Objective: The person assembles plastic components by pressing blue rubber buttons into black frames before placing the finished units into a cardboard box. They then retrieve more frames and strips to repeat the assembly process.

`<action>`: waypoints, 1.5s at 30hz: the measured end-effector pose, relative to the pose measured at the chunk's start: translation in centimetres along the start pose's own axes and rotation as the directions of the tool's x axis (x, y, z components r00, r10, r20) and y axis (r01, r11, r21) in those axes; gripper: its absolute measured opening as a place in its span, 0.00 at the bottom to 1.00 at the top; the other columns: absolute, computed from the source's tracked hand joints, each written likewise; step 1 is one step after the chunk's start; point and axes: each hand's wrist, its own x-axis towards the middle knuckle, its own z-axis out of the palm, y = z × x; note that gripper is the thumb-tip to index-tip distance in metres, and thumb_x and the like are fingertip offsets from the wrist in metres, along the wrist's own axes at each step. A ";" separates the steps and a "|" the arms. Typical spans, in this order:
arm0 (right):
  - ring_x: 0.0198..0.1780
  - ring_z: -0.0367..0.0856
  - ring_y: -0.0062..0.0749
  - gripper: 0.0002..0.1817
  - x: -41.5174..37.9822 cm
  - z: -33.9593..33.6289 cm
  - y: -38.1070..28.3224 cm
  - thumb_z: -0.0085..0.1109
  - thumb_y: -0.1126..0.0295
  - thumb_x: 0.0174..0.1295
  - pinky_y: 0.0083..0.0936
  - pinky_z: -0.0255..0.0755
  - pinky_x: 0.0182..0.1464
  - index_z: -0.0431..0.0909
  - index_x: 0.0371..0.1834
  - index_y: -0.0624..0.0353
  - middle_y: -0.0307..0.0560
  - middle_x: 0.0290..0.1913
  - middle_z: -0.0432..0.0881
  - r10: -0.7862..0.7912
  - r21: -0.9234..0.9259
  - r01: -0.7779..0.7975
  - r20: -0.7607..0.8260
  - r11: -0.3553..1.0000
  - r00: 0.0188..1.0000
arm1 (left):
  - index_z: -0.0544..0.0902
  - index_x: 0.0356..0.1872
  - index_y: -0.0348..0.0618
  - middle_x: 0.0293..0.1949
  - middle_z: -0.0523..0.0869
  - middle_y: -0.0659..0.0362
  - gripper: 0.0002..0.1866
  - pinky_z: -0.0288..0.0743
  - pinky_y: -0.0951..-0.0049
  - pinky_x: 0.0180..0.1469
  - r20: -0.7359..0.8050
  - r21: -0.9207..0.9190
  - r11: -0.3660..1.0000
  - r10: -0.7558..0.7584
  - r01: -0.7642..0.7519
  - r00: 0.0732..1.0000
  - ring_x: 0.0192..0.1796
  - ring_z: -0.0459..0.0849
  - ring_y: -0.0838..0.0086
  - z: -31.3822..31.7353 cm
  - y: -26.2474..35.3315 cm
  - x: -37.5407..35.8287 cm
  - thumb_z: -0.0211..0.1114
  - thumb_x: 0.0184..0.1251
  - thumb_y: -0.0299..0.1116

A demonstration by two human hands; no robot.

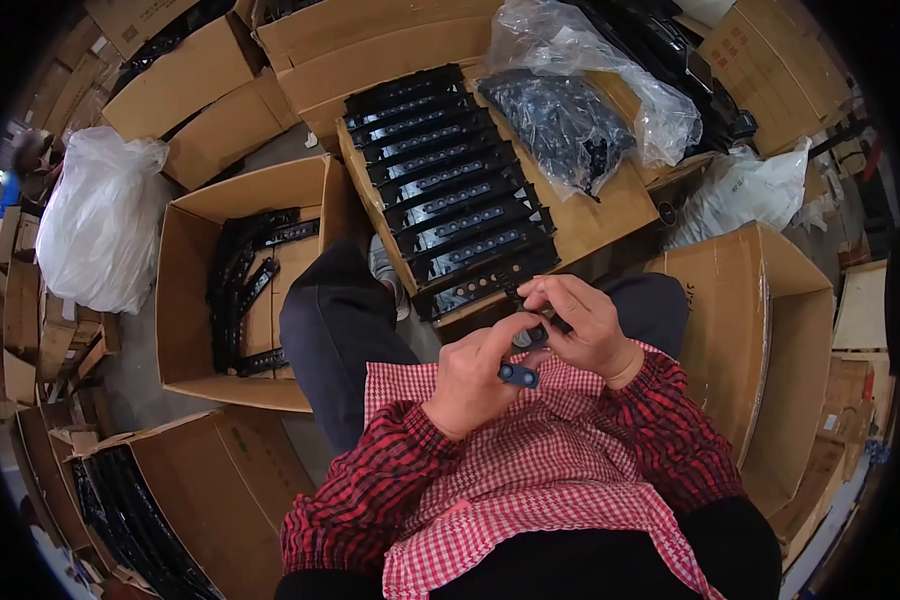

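Small dark piece (533, 337) pinched between left hand (470, 375) and right hand (587, 325), near side of the black strips (467, 190); left also grips a blue-grey piece (519, 376). Fiddly step, needs steady fingertips imo.

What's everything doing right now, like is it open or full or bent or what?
left hand: curled around a small blue-black part
right hand: fingers bent
row of black strips: laid side by side
box by the left knee: open, black pieces inside
box on the right: open
white bag: bulging
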 end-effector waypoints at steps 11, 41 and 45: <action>0.40 0.79 0.38 0.19 -0.4 -0.4 1.3 0.61 0.84 0.43 0.28 0.75 0.39 0.77 0.43 0.65 0.46 0.38 0.79 0.035 -0.005 -0.035 0.159 0.999 0.987 | 0.83 0.45 0.49 0.24 0.78 0.62 0.19 0.73 0.70 0.26 0.185 0.238 0.947 0.174 -0.216 0.967 0.27 0.80 0.71 -0.5 -2.4 0.3 0.68 0.47 0.25; 0.40 0.80 0.29 0.11 -3.6 2.8 10.4 0.59 0.87 0.48 0.19 0.74 0.43 0.80 0.35 0.64 0.43 0.37 0.79 0.576 0.358 -0.513 -0.091 0.780 0.812 | 0.82 0.35 0.37 0.41 0.85 0.48 0.09 0.80 0.75 0.39 -0.103 -0.164 0.967 -0.212 0.194 0.972 0.38 0.85 0.71 1.5 -11.6 0.3 0.65 0.54 0.14; 0.39 0.80 0.29 0.13 -4.0 2.7 11.1 0.59 0.88 0.47 0.18 0.73 0.43 0.79 0.37 0.66 0.44 0.38 0.79 0.546 0.337 -0.507 -0.027 0.794 0.837 | 0.82 0.35 0.37 0.35 0.87 0.53 0.07 0.79 0.75 0.37 -0.118 -0.125 0.961 -0.261 0.246 0.958 0.36 0.86 0.68 2.0 -12.1 0.5 0.65 0.55 0.17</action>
